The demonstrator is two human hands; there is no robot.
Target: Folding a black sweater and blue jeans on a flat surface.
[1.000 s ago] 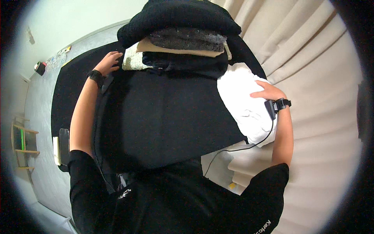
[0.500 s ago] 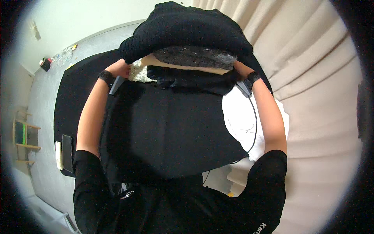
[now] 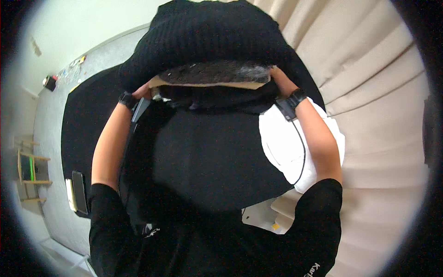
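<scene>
A thick pile of folded knitwear lies at the far side of the black-covered table. On its top is a black ribbed sweater. Below that shows a dark grey speckled layer with a cream edge, and dark folded cloth lies underneath. My left hand grips the pile's left end, next to a bit of cream knit. At the right end my right hand holds the pile, its fingers curled behind the edge. Most fingertips of both hands are hidden by the cloth.
White cloth lies bunched under my right forearm, with a black cable across it from the wrist device. A dark phone and a pale slim object sit at the table's left edge. Beige curtains hang close on the right.
The pile has shifted slightly left and tilted, its left end lower, with both hands on it. The black sweater fills more of the far side. Less cream knit shows by my left hand.
</scene>
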